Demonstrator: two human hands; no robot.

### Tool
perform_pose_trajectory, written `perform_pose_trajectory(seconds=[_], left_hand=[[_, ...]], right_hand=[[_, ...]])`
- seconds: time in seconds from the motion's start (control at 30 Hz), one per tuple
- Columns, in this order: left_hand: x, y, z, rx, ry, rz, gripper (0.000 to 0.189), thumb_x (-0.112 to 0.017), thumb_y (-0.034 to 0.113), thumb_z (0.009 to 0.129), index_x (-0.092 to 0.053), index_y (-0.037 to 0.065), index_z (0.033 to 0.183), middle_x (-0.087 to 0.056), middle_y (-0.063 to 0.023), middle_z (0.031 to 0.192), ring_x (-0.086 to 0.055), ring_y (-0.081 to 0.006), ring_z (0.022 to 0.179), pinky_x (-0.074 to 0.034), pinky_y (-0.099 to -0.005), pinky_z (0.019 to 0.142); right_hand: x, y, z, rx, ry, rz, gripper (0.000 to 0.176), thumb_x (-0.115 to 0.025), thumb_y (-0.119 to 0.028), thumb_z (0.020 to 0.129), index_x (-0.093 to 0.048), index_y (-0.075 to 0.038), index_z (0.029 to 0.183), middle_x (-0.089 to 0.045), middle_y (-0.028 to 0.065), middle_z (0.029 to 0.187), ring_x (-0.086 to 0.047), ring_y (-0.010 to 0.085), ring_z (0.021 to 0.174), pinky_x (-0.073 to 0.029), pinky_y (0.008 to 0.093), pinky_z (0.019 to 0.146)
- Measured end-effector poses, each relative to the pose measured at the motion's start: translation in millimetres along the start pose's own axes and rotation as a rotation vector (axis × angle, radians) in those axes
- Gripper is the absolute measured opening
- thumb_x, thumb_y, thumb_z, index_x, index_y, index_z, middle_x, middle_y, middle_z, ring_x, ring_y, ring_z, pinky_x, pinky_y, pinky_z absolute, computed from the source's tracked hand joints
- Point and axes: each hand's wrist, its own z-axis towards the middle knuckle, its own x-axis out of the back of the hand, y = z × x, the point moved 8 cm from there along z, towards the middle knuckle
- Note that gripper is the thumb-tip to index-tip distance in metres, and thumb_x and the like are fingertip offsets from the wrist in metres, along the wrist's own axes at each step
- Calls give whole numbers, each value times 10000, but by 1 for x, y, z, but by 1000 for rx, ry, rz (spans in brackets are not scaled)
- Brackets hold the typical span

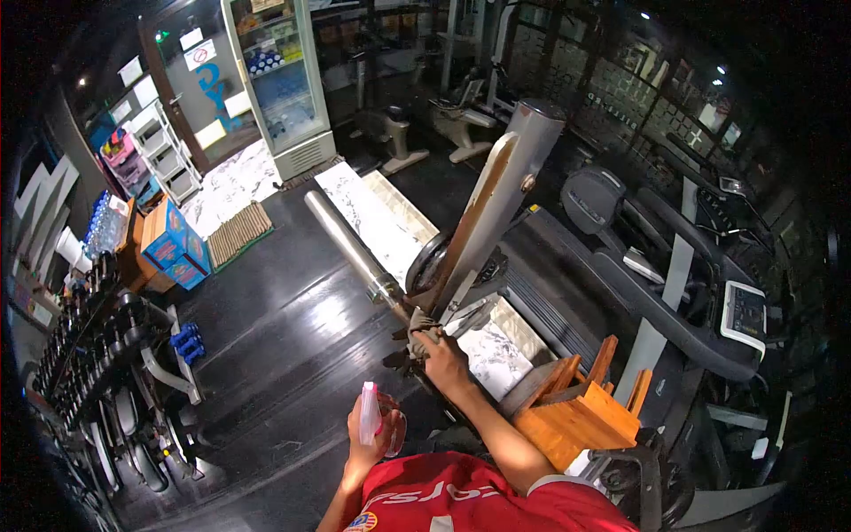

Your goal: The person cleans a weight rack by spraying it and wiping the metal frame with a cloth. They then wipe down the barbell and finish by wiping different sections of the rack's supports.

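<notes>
My left hand (359,448), low in the middle of the head view, is wrapped round a spray bottle (369,415) with a white and pink top. The bottle is held upright, apart from the machine. A grey-brown cloth (420,330) is gripped in my right hand (448,365) and pressed against a metal part of a gym machine. From that spot a shiny metal bar (346,244) runs up to the left. A thick grey upright post (514,168) rises behind the cloth. The cloth and fingers hide the surface beneath them.
A wooden stool (581,421) stands close to my right arm. Treadmills (656,284) fill the right side. On the left are a dumbbell rack (115,355) and blue boxes (173,241). A glass-door fridge (282,89) and exercise bikes (390,137) stand at the back.
</notes>
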Motion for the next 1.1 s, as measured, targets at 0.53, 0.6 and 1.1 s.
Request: perform_pose_trajectory(seconds=[0.53,0.6,1.1], left_hand=[[28,-67,29,323,-305,-297,290,-671,109,799,-501,33,1021,-503,-16,740,-498,-109,652,-433,-271,602],[28,-62,32,275,-304,-295,328,-687,93,785,-494,37,1044,-464,-1,730,-470,-105,652,-423,-269,602],[22,-46,38,59,-784,-182,253,-657,4,774,-543,55,994,-524,14,768,-459,-77,639,-412,-243,611]], right_hand=[[9,-30,-20,76,347,-477,549,-632,-28,660,-568,-144,1193,-568,165,1121,-547,336,999,-474,426,850],[2,-40,4,64,419,-440,526,-647,-48,665,-569,-141,1177,-578,165,1100,-558,337,981,-480,427,834],[51,-11,-143,-229,383,-630,508,-620,17,651,-611,-164,1125,-534,119,1214,-496,331,1124,-409,437,991]])
